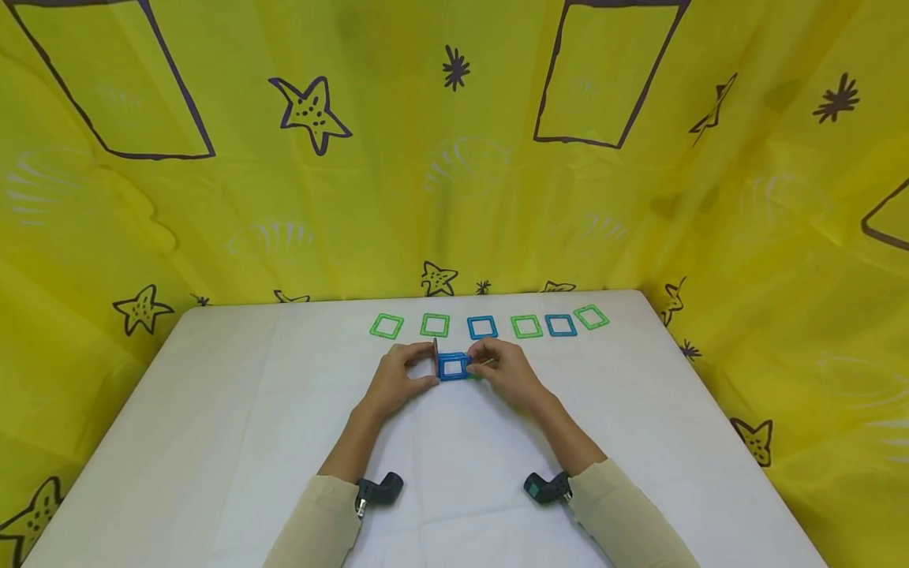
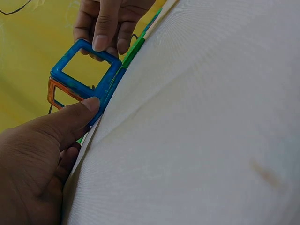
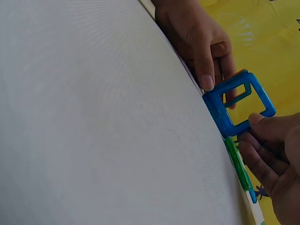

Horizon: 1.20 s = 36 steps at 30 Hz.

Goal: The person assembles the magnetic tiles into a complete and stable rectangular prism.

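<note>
Near the middle of the table, a blue square magnetic tile (image 1: 454, 377) stands upright, joined to other tiles. My right hand (image 1: 507, 375) pinches its right edge between thumb and fingers. At the left side of this small build, an orange tile (image 2: 50, 91) also stands on edge. Around that one my left hand (image 1: 398, 377) curls, its thumb at the near lower corner by the blue tile and its fingers toward the far edge. Another blue piece lies at the base, and a green tile (image 3: 238, 164) lies flat beside it, under the right hand.
Behind the hands, several square tiles lie in a row, among them a green tile (image 1: 387, 326), a blue tile (image 1: 482, 337) and a tilted green tile (image 1: 592, 317) at the right end. A white cloth covers the table (image 1: 213, 410). Yellow curtains (image 1: 398, 205) surround it.
</note>
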### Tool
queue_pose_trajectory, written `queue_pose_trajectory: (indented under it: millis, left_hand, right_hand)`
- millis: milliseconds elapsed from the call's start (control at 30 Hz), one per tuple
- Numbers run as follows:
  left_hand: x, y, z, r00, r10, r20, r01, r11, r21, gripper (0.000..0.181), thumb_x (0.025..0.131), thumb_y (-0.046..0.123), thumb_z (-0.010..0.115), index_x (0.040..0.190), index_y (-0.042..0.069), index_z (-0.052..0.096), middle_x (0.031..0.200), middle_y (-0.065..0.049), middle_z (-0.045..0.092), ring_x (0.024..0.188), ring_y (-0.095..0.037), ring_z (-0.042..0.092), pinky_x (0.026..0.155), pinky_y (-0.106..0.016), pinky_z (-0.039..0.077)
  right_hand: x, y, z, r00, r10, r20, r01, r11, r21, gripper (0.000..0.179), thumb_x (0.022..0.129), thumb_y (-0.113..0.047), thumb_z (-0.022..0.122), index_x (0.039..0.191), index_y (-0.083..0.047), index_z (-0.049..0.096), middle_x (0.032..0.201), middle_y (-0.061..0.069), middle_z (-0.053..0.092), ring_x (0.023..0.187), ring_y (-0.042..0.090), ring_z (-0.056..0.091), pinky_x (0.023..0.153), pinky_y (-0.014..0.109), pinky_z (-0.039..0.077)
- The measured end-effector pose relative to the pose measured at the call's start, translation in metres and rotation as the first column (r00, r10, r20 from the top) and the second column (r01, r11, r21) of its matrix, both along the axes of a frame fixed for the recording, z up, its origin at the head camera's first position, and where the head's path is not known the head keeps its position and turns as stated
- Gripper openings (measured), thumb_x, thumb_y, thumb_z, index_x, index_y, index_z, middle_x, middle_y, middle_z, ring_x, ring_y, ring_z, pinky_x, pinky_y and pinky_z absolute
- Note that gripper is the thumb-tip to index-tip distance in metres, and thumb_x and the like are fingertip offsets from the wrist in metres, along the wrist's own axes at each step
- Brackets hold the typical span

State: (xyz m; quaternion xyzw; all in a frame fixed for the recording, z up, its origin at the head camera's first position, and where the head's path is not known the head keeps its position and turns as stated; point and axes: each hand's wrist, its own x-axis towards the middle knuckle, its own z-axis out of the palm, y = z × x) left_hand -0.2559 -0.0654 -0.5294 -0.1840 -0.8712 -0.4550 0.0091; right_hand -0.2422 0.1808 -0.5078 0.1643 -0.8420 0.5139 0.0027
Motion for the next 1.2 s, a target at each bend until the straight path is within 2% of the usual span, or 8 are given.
queue_pose_trajectory:
  millis: [267, 500, 967, 1200]
  left_hand:
    - [0.0003, -0.0002, 0.0021, 1.0, -0.005, 0.015, 0.005, 1.0, 0.002, 0.062, 0.086, 0.015, 0.089, 0.144, 0.009, 0.064, 0.134, -0.002, 0.071, 0.124, -0.025, 0.058, 0.109, -0.043, 0.05]
    - [-0.0016, -0.0008, -0.0003, 1.0, -0.016, 0.01, 0.016, 1.0, 0.004, 0.063, 0.086, 0.014, 0.089, 0.143, 0.009, 0.064, 0.134, -0.001, 0.071, 0.126, -0.026, 0.058, 0.111, -0.044, 0.048]
    - [-0.0026, 0.001, -0.0025, 1.0, -0.002, -0.016, 0.003, 1.0, 0.008, 0.065, 0.081, 0.014, 0.093, 0.14, 0.006, 0.065, 0.132, -0.004, 0.072, 0.124, -0.026, 0.057, 0.108, -0.041, 0.05]
    - [-0.0022, 0.0019, -0.0025, 0.999, -0.005, -0.033, 0.005, 1.0, 0.01, 0.064, 0.081, 0.012, 0.092, 0.139, 0.005, 0.066, 0.131, -0.005, 0.073, 0.124, -0.026, 0.057, 0.108, -0.041, 0.051]
  right_hand:
    - [-0.0005, 0.0003, -0.002, 1.0, 0.005, -0.001, -0.005, 1.0, 0.017, 0.014, 0.093, 0.001, 0.078, 0.104, -0.006, 0.071, 0.101, 0.001, 0.071, 0.096, 0.02, 0.069, 0.085, 0.031, 0.06]
    - [0.0009, 0.0004, -0.003, 1.0, 0.01, -0.007, -0.01, 0.999, 0.04, 0.017, 0.093, -0.001, 0.079, 0.107, -0.006, 0.072, 0.102, 0.001, 0.072, 0.096, 0.019, 0.069, 0.085, 0.031, 0.06]
    - [0.0016, -0.0015, -0.0072, 0.997, -0.001, -0.073, 0.006, 0.997, 0.075, 0.019, 0.092, -0.001, 0.08, 0.11, -0.004, 0.074, 0.1, 0.0, 0.074, 0.092, 0.017, 0.07, 0.083, 0.03, 0.061]
    - [0.0047, -0.0032, -0.0087, 0.996, -0.017, -0.09, 0.024, 0.996, 0.088, 0.02, 0.091, -0.004, 0.082, 0.11, -0.005, 0.075, 0.096, -0.002, 0.073, 0.085, 0.014, 0.068, 0.081, 0.03, 0.06]
